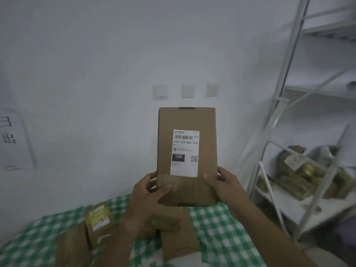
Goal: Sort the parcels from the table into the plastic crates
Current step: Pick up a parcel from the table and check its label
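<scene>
While held upright above green-checked table (pixel 221 224), flat brown cardboard parcel with white label (pixel 186 155) sits at frame centre. Left hand (pixel 148 191) pinches 7 o'clock corner, right hand (pixel 223 184) pinches 5 o'clock edge, thumbs on front. Likely light, stiff; grip side edges.

parcel (pixel 187 157) above table (pixel 221 228), shelf rack (pixel 300 170) right

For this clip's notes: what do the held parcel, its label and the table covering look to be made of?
Parcel: brown cardboard, matte, with dark tape at the top and bottom edges; both hands grip its lower end, left hand, right hand. Label: white printed paper, probably adhesive, flat on the face. Table covering: green-and-white check, likely woven cloth, though a plastic sheet can't be ruled out.
</scene>
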